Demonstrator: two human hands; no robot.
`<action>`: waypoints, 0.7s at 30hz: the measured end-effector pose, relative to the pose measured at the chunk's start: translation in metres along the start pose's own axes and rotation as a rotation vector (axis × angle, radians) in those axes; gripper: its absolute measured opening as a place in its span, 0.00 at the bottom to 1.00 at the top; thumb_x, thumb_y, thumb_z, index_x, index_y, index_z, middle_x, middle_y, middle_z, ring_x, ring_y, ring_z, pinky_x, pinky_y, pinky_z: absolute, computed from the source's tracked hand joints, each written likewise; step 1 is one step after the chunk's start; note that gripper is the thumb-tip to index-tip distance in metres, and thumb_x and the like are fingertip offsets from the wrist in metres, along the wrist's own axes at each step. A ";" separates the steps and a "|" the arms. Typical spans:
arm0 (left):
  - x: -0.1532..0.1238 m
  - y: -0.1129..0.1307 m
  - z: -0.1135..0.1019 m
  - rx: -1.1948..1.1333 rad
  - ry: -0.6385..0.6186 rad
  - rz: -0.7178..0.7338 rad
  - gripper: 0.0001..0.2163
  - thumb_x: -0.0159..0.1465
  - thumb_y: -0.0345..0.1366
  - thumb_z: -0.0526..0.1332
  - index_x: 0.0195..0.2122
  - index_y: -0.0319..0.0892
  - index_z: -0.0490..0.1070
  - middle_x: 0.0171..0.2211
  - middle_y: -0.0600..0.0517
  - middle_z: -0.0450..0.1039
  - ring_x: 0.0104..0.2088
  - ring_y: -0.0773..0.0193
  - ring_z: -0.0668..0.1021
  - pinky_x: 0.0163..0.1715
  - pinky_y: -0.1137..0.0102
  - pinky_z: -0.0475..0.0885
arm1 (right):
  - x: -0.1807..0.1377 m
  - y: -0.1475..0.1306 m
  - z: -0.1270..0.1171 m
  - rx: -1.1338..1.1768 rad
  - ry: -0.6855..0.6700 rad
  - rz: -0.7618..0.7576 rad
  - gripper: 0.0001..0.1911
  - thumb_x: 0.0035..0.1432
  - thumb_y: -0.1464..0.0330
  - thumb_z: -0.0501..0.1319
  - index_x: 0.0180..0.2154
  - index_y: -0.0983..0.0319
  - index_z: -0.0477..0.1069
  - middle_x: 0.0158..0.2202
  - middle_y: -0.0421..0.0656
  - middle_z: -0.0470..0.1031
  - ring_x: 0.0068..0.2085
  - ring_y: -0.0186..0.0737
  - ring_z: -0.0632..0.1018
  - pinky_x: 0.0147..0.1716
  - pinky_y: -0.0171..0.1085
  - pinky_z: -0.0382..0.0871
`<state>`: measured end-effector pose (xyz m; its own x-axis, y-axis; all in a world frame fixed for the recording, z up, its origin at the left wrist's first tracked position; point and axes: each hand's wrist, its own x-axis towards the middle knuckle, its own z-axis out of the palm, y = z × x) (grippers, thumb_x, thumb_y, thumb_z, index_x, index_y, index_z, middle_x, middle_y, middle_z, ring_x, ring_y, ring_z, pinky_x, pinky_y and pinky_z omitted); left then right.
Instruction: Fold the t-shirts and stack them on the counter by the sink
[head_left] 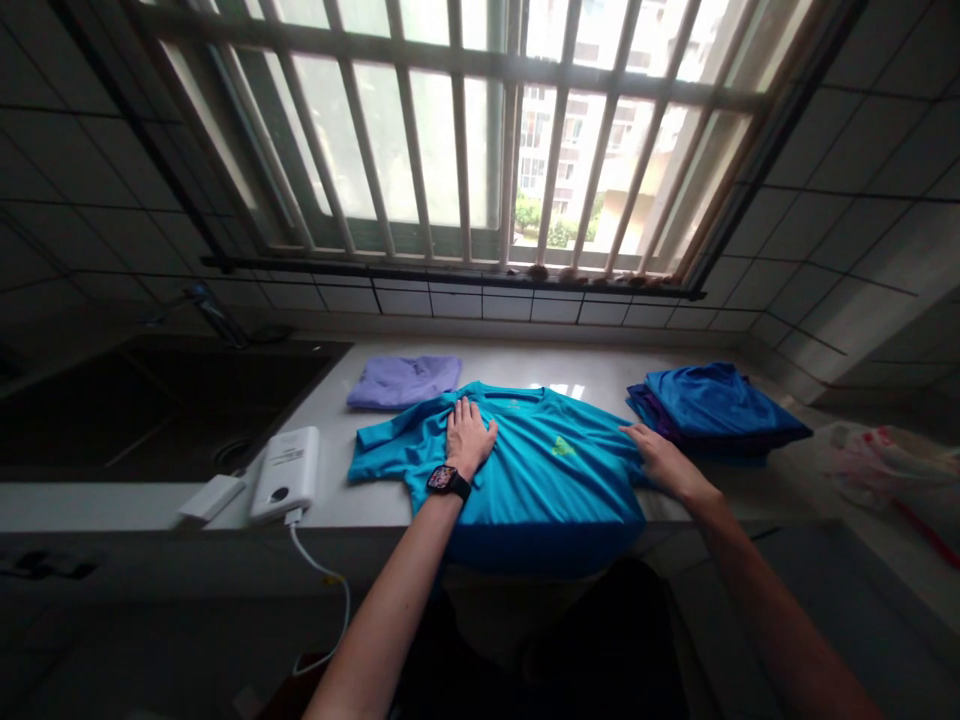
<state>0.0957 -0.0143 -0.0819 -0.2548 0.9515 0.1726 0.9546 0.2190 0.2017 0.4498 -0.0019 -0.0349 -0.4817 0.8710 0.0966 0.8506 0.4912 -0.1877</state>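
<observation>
Left hand (469,437) lay spread, pressed flat on the turquoise T-shirt (540,470) by the collar; right hand (664,462) was open, fingertips (630,430) at the shirt's side. Shirt lay flat on the white bench (337,505), white power bank (285,473) to its left, folded lilac shirt (405,382) behind, folded blue stack (716,408) right.

T-shirt logo (562,447) too small to read

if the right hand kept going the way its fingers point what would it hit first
The teal T-shirt, almost at once: the fingertips of the right hand are at its right edge, though depth makes it hard to tell whether they already touch it.
</observation>
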 end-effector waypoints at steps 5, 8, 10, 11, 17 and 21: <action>0.001 -0.001 -0.001 -0.003 -0.043 0.154 0.28 0.70 0.43 0.53 0.68 0.35 0.62 0.71 0.38 0.56 0.72 0.47 0.58 0.70 0.54 0.54 | 0.039 -0.068 0.018 -0.019 -0.080 0.017 0.25 0.68 0.73 0.51 0.63 0.61 0.69 0.66 0.52 0.67 0.63 0.48 0.72 0.63 0.44 0.65; 0.000 -0.002 -0.001 -0.005 -0.051 0.196 0.27 0.70 0.43 0.54 0.68 0.38 0.63 0.71 0.40 0.57 0.71 0.47 0.60 0.69 0.53 0.56 | 0.065 -0.099 0.035 -0.029 -0.185 0.070 0.27 0.72 0.62 0.49 0.69 0.59 0.61 0.72 0.50 0.56 0.70 0.54 0.61 0.66 0.52 0.60; -0.001 -0.003 -0.001 -0.003 -0.047 0.197 0.27 0.70 0.43 0.54 0.68 0.38 0.63 0.70 0.40 0.58 0.70 0.48 0.61 0.69 0.54 0.57 | 0.078 -0.109 0.044 -0.030 -0.233 0.120 0.29 0.73 0.59 0.46 0.71 0.58 0.55 0.75 0.47 0.49 0.73 0.57 0.54 0.66 0.59 0.57; -0.001 -0.003 0.000 0.000 -0.043 0.192 0.28 0.70 0.43 0.53 0.68 0.37 0.63 0.70 0.40 0.58 0.70 0.48 0.62 0.69 0.54 0.57 | 0.084 -0.111 0.048 -0.033 -0.245 0.148 0.30 0.74 0.59 0.45 0.72 0.58 0.52 0.75 0.46 0.47 0.73 0.59 0.52 0.66 0.62 0.56; 0.005 -0.004 0.011 0.017 -0.031 0.125 0.31 0.69 0.45 0.52 0.69 0.33 0.60 0.71 0.39 0.55 0.71 0.48 0.60 0.70 0.55 0.55 | 0.103 -0.098 0.061 -0.072 -0.216 0.237 0.31 0.74 0.58 0.42 0.73 0.56 0.48 0.76 0.43 0.43 0.74 0.57 0.49 0.67 0.64 0.51; 0.009 -0.005 0.015 0.022 -0.063 0.131 0.32 0.69 0.46 0.51 0.70 0.32 0.58 0.72 0.40 0.52 0.72 0.49 0.57 0.71 0.55 0.53 | 0.101 -0.098 0.074 -0.100 -0.118 0.252 0.31 0.74 0.58 0.40 0.73 0.55 0.48 0.76 0.43 0.43 0.74 0.54 0.47 0.68 0.63 0.46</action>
<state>0.0914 -0.0036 -0.0954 -0.1179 0.9838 0.1349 0.9824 0.0957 0.1604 0.3019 0.0377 -0.0790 -0.2690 0.9615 -0.0563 0.9602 0.2632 -0.0933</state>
